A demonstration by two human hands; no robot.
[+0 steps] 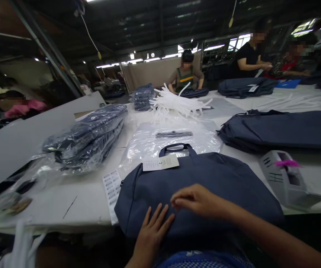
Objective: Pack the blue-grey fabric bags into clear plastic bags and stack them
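Observation:
A dark blue duffel bag (205,182) lies on the table right in front of me, its carry handle (177,147) standing up at the far side. Tied near the handle are paper hang tags (160,163). My left hand (153,230) rests flat on the near side of the bag, fingers spread. Just right of it, my right hand (195,200) is over the bag with curled fingers pressed together; whether anything small is between them is hidden. A sheet of barcode labels (111,191) sticks out beside the bag's left end.
Clear plastic bags (146,137) lie behind the duffel. Wrapped bags (90,134) are stacked at left. White strips (177,100) form a heap farther back. At right are a tape dispenser (283,178) and another blue bag (283,128). A co-worker (186,74) stands across the table.

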